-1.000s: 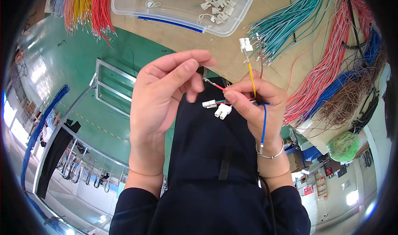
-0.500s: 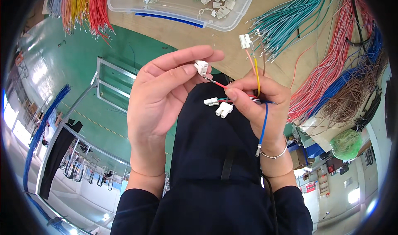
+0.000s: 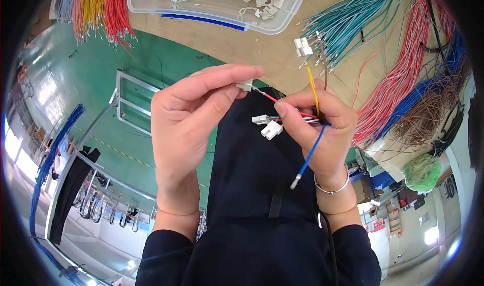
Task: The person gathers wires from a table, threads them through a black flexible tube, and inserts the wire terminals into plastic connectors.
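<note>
Between thumb and fingers, my left hand (image 3: 189,117) pinches a small white plastic connector housing (image 3: 245,86). My right hand (image 3: 322,122) grips a bundle of wires; its thumb and forefinger hold a red wire (image 3: 270,98) whose metal crimped tip meets the housing's right side. How deep the tip sits I cannot tell. From the same bundle hang two more white connectors, one larger (image 3: 271,130) and one smaller (image 3: 260,119). A third connector (image 3: 303,47) stands above the hand beside a yellow wire (image 3: 311,82) and a brown wire. A blue wire (image 3: 311,157) with a bare terminal points downward.
On the tan table (image 3: 201,31), a clear plastic bin (image 3: 272,28) holds several white connectors. Teal wires (image 3: 348,21), red wires (image 3: 393,74), blue and brown bundles lie at the right. More red and yellow wires (image 3: 116,14) hang at the upper left. A metal frame (image 3: 120,97) stands at left.
The connector in my left hand has turned, and its fingers have closed more over it. The red wire's tip has come up to it. The blue wire has swung left.
</note>
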A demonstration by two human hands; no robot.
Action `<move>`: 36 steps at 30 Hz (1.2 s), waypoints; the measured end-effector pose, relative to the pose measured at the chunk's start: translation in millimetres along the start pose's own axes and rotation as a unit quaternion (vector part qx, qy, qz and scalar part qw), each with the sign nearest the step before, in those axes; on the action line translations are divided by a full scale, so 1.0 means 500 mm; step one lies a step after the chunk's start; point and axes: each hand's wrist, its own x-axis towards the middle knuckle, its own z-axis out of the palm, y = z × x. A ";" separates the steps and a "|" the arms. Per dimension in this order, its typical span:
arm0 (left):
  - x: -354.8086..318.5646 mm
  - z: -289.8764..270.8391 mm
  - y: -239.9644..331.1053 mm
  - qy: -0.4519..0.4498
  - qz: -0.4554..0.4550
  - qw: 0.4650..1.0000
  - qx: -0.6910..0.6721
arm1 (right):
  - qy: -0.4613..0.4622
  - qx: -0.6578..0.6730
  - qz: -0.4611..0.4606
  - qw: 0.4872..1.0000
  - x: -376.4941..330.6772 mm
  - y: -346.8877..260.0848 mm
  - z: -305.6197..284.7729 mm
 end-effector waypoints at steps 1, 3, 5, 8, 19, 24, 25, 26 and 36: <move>0.001 -0.002 0.003 -0.001 -0.001 1.000 0.000 | 0.004 -0.011 -0.004 1.000 0.000 -0.003 0.001; 0.001 -0.007 0.010 -0.019 -0.010 0.999 0.048 | 0.005 -0.029 -0.024 0.999 0.002 -0.006 0.002; -0.001 -0.003 0.010 -0.023 -0.016 0.998 0.052 | 0.007 -0.049 -0.043 0.998 0.002 -0.006 0.004; 0.000 -0.002 0.010 -0.037 -0.014 0.997 0.061 | -0.008 -0.048 -0.076 0.996 0.002 -0.007 0.005; -0.008 0.015 0.003 -0.018 -0.074 0.996 -0.035 | -0.034 -0.048 -0.054 0.997 0.009 -0.002 -0.001; -0.012 0.050 0.010 0.043 -0.002 0.999 -0.031 | -0.052 -0.019 -0.044 0.997 0.001 0.003 0.003; -0.012 0.050 0.008 0.044 -0.002 0.999 -0.031 | -0.062 -0.006 -0.038 0.997 0.000 0.005 0.004; -0.012 0.051 0.006 0.032 0.014 0.999 0.000 | -0.062 -0.006 -0.039 0.997 0.000 0.003 0.003; -0.013 0.027 -0.003 0.004 -0.022 0.998 0.062 | -0.045 0.114 -0.014 0.992 -0.012 0.018 0.004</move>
